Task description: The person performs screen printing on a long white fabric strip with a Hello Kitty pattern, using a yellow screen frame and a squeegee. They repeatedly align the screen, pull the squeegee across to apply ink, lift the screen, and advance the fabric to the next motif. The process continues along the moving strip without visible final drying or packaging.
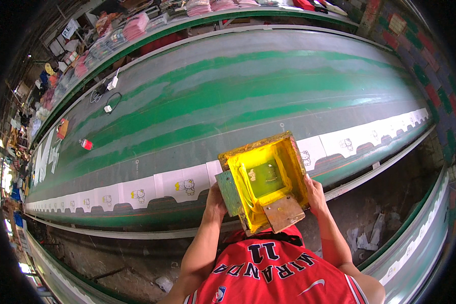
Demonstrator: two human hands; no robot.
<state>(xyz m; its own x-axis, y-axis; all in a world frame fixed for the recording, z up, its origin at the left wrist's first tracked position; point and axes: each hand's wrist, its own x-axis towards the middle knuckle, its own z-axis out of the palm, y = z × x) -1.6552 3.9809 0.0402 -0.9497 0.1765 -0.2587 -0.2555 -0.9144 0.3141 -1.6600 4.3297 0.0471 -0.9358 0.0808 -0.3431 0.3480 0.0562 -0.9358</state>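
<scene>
Between my hands is a wooden screen-printing frame [228, 152], tilted, its inside smeared with bright yellow ink. The greenish mesh [266, 180] in its middle carries a small pale figure. My left hand [216, 201] is closed on the frame's left side, beside a green wooden block [229, 193]. My right hand [315, 194] grips the right side, near a brown wooden piece [283, 213] at the lower corner. Beneath and beyond the frame runs a row of white fabric pieces [147, 190] printed with cartoon cats; those to the left have yellow parts, while those to the right show outlines only.
A long green and grey printing table [197, 109] stretches across in front of me. On it are a red-labelled bottle [86, 144] and a white plug with a cord [108, 108]. Stacked pink fabric [136, 26] lies on the far table. Another table [415, 261] stands behind at right.
</scene>
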